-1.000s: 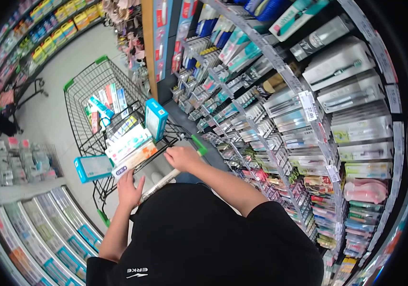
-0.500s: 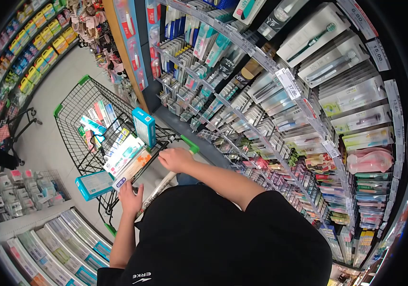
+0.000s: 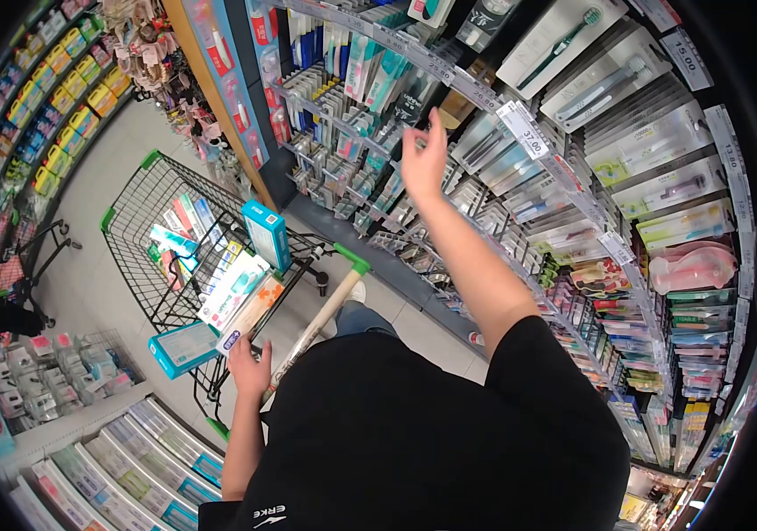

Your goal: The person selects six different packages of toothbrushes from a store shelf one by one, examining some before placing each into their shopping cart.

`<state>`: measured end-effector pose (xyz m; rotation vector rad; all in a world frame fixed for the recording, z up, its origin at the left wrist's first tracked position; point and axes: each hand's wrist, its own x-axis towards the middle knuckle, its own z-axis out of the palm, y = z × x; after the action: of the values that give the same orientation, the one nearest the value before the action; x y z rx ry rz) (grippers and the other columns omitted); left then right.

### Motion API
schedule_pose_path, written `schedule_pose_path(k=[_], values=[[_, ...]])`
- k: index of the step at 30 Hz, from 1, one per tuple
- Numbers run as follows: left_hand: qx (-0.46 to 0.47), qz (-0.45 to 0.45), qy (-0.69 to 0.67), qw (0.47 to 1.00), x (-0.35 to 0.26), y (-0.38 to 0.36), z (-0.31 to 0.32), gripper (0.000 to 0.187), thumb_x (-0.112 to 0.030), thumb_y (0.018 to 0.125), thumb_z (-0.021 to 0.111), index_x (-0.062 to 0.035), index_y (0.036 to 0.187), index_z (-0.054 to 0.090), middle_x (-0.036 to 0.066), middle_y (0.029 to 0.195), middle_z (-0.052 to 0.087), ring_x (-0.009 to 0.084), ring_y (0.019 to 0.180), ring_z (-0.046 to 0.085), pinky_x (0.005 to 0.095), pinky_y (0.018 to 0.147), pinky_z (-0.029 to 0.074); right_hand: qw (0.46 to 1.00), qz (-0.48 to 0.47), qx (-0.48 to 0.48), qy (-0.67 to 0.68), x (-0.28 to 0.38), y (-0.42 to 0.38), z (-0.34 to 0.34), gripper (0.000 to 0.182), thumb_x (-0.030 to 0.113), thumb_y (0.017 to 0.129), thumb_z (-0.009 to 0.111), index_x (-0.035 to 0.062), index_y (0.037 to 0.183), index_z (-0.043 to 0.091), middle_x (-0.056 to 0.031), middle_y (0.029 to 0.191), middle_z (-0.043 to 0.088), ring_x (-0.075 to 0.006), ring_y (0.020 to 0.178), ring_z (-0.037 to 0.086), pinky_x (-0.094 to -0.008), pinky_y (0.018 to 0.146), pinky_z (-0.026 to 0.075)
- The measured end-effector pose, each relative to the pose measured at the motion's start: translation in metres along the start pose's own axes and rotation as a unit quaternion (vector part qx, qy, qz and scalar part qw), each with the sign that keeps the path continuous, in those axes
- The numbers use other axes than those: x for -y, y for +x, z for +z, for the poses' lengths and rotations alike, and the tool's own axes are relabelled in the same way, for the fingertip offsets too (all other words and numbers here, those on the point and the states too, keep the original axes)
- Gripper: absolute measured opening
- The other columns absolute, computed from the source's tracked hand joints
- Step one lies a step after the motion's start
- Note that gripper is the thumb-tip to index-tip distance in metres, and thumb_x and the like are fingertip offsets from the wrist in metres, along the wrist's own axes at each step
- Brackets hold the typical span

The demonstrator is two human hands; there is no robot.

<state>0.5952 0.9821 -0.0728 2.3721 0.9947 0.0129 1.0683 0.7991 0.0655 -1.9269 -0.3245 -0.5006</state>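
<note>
My right hand [image 3: 424, 161] is raised in front of the toothbrush rack, its fingers apart and nothing visible in it. Behind its fingertips hang dark toothbrush packs [image 3: 414, 106] and a brown-gold pack [image 3: 463, 104]. Low at the cart's near end, my left hand [image 3: 247, 365] has its thumb spread and its fingertips against the end of an orange-and-white box [image 3: 253, 311]. Beside that box lies a white pack with teal print [image 3: 235, 290]. Both lie in the upper part of the shopping cart [image 3: 144, 239].
Teal boxes stand at the cart's right [image 3: 265, 237] and left [image 3: 185, 348] sides. The cart's handle [image 3: 318, 320] crosses in front of my body. Price rails [image 3: 520, 128] project along the rack on the right. A low shelf of boxed goods [image 3: 122, 469] lies at lower left.
My right hand has left the cart handle and risen toward the hanging toothbrush packs. My left hand stays at the boxes. The view has shifted slightly.
</note>
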Motion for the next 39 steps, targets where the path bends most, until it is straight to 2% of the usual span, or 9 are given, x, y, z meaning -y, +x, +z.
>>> schedule_pose_path(k=[2, 9, 14, 20, 26, 30, 33, 36, 39], values=[[0.000, -0.001, 0.000, 1.000, 0.000, 0.000, 0.000, 0.052, -0.042, 0.098, 0.070, -0.0043, 0.133, 0.064, 0.018, 0.132, 0.066, 0.0369, 0.128, 0.059, 0.0506, 0.107, 0.042, 0.997, -0.043, -0.020, -0.064, -0.010, 0.028, -0.001, 0.069, 0.019, 0.099, 0.072, -0.0038, 0.157, 0.042, -0.0225, 0.147, 0.058, -0.0232, 0.101, 0.075, -0.0329, 0.082, 0.060], [-0.002, -0.002, -0.011, 1.000, 0.001, -0.001, 0.000, 0.051, -0.041, 0.096, 0.070, -0.0067, 0.132, 0.064, 0.015, 0.132, 0.066, 0.0340, 0.128, 0.059, 0.0491, 0.110, 0.040, 0.998, 0.001, -0.026, -0.062, -0.024, 0.069, 0.018, 0.063, 0.024, 0.101, 0.072, -0.0042, 0.151, 0.046, -0.0205, 0.142, 0.063, -0.0225, 0.086, 0.078, -0.0336, 0.073, 0.061], [-0.007, 0.000, -0.004, 1.000, 0.002, 0.000, 0.002, 0.051, -0.042, 0.096, 0.070, -0.0065, 0.132, 0.065, 0.016, 0.131, 0.066, 0.0342, 0.128, 0.059, 0.0491, 0.110, 0.040, 0.998, 0.061, -0.002, 0.016, -0.008, 0.077, 0.019, 0.041, 0.020, 0.103, 0.071, -0.0049, 0.130, 0.053, -0.0171, 0.125, 0.068, -0.0234, 0.082, 0.079, -0.0331, 0.059, 0.064], [-0.007, -0.004, -0.003, 1.000, 0.003, 0.000, 0.003, 0.051, -0.042, 0.096, 0.071, -0.0065, 0.132, 0.065, 0.016, 0.132, 0.066, 0.0348, 0.128, 0.058, 0.0489, 0.109, 0.041, 0.992, 0.078, 0.018, 0.097, 0.015, 0.063, 0.011, 0.032, 0.016, 0.107, 0.063, -0.0039, 0.128, 0.049, -0.0176, 0.119, 0.069, -0.0221, 0.080, 0.078, -0.0316, 0.057, 0.062], [0.003, -0.009, -0.011, 1.000, 0.003, 0.001, 0.004, 0.051, -0.041, 0.095, 0.071, -0.0058, 0.131, 0.065, 0.017, 0.132, 0.066, 0.0358, 0.126, 0.059, 0.0488, 0.109, 0.041, 0.986, 0.085, 0.028, 0.142, 0.026, 0.047, 0.009, 0.032, 0.015, 0.105, 0.066, -0.0026, 0.127, 0.051, -0.0159, 0.107, 0.072, -0.0206, 0.072, 0.077, -0.0309, 0.053, 0.056], [-0.002, -0.008, -0.007, 1.000, 0.003, 0.001, 0.003, 0.051, -0.041, 0.094, 0.072, -0.0055, 0.130, 0.065, 0.017, 0.130, 0.066, 0.0360, 0.126, 0.059, 0.0492, 0.108, 0.041, 0.987, 0.095, 0.057, 0.115, 0.034, 0.044, 0.005, 0.031, 0.016, 0.105, 0.067, -0.0023, 0.127, 0.053, -0.0145, 0.105, 0.073, -0.0191, 0.073, 0.076, -0.0309, 0.059, 0.056], [-0.001, -0.011, -0.005, 1.000, -0.001, 0.000, 0.000, 0.051, -0.041, 0.094, 0.073, -0.0054, 0.129, 0.065, 0.017, 0.130, 0.066, 0.0364, 0.126, 0.059, 0.0495, 0.108, 0.041, 0.982, 0.118, 0.115, 0.093, 0.038, 0.038, 0.003, 0.029, 0.017, 0.104, 0.069, -0.0024, 0.122, 0.057, -0.0134, 0.107, 0.075, -0.0162, 0.079, 0.074, -0.0309, 0.075, 0.056], [-0.001, -0.026, -0.005, 1.000, -0.001, 0.001, 0.000, 0.052, -0.041, 0.093, 0.073, -0.0052, 0.129, 0.064, 0.019, 0.132, 0.065, 0.0372, 0.127, 0.058, 0.0491, 0.109, 0.040, 0.981, 0.066, 0.176, 0.052, 0.019, 0.020, 0.006, 0.031, 0.020, 0.105, 0.069, 0.0008, 0.125, 0.055, -0.0079, 0.104, 0.074, -0.0102, 0.080, 0.066, -0.0258, 0.062, 0.050], [-0.012, -0.014, -0.042, 0.999, 0.002, 0.001, 0.002, 0.055, -0.041, 0.093, 0.074, -0.0047, 0.133, 0.063, 0.020, 0.134, 0.064, 0.0395, 0.129, 0.058, 0.0503, 0.110, 0.042, 0.966, 0.062, 0.228, 0.101, 0.032, -0.028, 0.010, 0.027, 0.018, 0.104, 0.071, 0.0002, 0.118, 0.057, -0.0080, 0.097, 0.075, -0.0101, 0.084, 0.067, -0.0266, 0.072, 0.051]])
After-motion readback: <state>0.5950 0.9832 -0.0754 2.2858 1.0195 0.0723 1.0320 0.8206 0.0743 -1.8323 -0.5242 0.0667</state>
